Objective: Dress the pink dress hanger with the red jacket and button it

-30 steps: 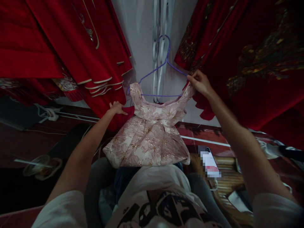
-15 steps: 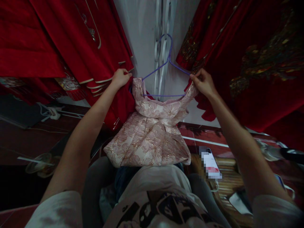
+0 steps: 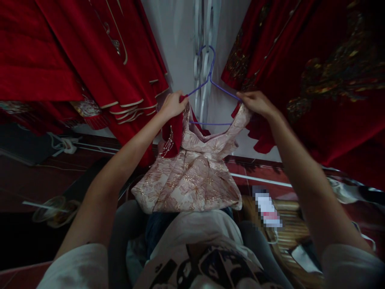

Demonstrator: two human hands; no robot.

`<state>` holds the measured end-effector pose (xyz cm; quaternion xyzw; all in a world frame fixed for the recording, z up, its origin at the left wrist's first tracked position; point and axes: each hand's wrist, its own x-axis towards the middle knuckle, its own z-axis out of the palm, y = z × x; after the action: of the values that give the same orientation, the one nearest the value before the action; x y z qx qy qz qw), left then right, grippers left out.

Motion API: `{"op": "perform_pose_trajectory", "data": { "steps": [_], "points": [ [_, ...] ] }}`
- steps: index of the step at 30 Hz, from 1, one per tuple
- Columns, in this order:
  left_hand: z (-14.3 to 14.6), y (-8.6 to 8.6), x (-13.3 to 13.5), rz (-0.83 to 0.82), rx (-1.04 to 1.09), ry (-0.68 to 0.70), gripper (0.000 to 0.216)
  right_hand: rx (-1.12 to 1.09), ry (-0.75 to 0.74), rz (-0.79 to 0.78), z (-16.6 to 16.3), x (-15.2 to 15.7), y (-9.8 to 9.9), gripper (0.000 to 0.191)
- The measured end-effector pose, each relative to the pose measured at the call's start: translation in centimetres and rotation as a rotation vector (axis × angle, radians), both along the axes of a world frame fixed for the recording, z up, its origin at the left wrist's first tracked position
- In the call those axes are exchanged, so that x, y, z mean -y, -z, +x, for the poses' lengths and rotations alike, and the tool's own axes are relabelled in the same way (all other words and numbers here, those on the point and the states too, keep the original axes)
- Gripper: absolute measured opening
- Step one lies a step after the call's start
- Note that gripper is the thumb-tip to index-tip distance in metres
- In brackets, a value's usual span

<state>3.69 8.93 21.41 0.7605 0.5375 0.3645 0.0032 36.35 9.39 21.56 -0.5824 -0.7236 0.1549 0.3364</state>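
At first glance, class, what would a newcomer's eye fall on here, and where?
The pale pink, gold-flecked dress stands out mid-picture, a purple hanger at its neckline and the left hand and right hand on either side. Deep red garments frame it at upper left and upper right. A bright, pixelated phone shows at lower right.

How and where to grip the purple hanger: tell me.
Pinch the purple hanger at its neck, just below the hook, probably best from the person's side, between the left hand and right hand. The wire there is thin and bare, whereas both hands and the straps of the dress crowd its sloping shoulders' outer ends.
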Motion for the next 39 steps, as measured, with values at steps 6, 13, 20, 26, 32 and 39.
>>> {"op": "perform_pose_trajectory", "data": {
  "steps": [6, 13, 20, 26, 32, 39],
  "points": [
    [-1.5, -0.4, -1.4, -0.034, 0.009, 0.009, 0.023, 0.103, -0.382, -0.862, -3.3, -2.6, -1.7, 0.026],
    [-1.8, -1.9, -4.7, -0.027, 0.315, 0.064, 0.012, 0.114, -0.652, -0.83, -7.3, -4.3, -1.3, 0.02],
    [-0.7, -2.2, -4.5, -0.088, 0.516, 0.151, 0.028, 0.002, -0.822, -0.663, -8.9, -4.2, -0.5, 0.023],
    [-1.7, -2.1, -2.6, -0.28, 0.523, 0.172, 0.033, -0.128, -0.847, -0.609, -9.5, -4.0, -0.7, 0.026],
    [-1.7, -1.6, -2.5, -0.335, 0.556, 0.211, 0.031, -0.057, -0.807, -0.809, -9.5, -4.3, -0.4, 0.03],
    [-0.7, -1.5, -2.6, -0.319, 0.562, 0.18, 0.022, 0.068, -0.344, -0.197, -8.5, -5.2, -0.9, 0.028]
  ]
}}
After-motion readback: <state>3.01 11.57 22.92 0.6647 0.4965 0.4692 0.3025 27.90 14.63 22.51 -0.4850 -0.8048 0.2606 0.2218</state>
